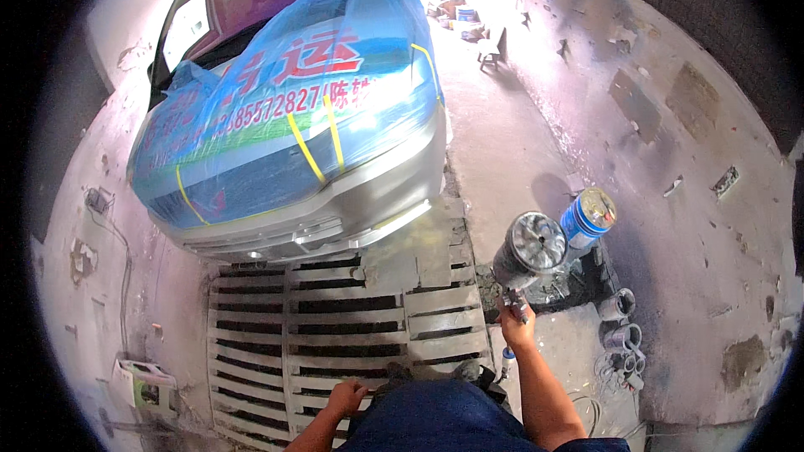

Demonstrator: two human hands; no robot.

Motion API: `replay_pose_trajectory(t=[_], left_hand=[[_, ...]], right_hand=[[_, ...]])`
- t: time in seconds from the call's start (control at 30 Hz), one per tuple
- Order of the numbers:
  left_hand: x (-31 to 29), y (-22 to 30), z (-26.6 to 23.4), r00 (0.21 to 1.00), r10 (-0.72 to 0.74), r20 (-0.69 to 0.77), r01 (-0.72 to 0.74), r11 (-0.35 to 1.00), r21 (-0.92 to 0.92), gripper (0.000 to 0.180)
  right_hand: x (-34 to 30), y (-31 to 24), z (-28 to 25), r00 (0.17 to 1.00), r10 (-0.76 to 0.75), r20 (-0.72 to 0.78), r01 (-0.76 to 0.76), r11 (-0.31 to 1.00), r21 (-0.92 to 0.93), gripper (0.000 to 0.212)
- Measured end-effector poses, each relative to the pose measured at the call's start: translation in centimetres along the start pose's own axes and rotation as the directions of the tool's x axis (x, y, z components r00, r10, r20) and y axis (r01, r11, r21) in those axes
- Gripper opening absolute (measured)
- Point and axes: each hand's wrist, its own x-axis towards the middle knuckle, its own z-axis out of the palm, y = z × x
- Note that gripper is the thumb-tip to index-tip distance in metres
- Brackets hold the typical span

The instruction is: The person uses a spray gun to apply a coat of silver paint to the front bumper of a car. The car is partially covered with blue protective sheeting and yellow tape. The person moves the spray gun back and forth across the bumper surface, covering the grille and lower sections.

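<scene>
My right hand [517, 326] is wrapped round the grip of a spray gun [519, 308], held out in front on the right. A large dark paint cup with a round lid [536, 244] sits on top of the gun. My left hand [347, 397] hangs low beside my body with its fingers curled; whether anything is in them is hidden. Ahead on the left stands a vehicle whose front is wrapped in blue printed plastic film [276, 138], fixed with yellow tape strips [335, 134]. Below the film its silver-grey bumper [394, 188] is bare. The gun is apart from the bumper.
A slatted floor grate [352, 331] lies between me and the vehicle. Beside the gun stands a blue-and-white can [584, 222]; several used pots [618, 305] line the right wall. A white-and-green stool-like object [146, 387] stands at the left, and clutter [465, 17] lies at the back.
</scene>
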Motion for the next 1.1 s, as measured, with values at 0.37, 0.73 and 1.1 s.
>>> replay_pose_trajectory(t=[0.37, 0.73, 1.1], left_hand=[[-3.9, -22.2, 12.8, 0.901, 0.173, 0.398, -0.350, 0.831, 0.432, 0.026], [-4.8, -16.2, 9.8, 0.996, -0.087, -0.012, 0.075, 0.914, -0.399, 0.025], [-7.0, -21.2, 12.2, 0.991, 0.058, 0.124, -0.049, 0.996, -0.074, 0.018]], right_hand=[[-4.3, 4.3, 2.9, 0.953, -0.176, 0.245, 0.225, 0.956, -0.188, 0.016], [-5.2, 4.1, 5.6, 0.890, 0.001, 0.457, 0.103, 0.974, -0.203, 0.041], [-2.4, 6.9, 0.9, 0.999, 0.013, 0.032, -0.018, 0.988, 0.153, 0.026]])
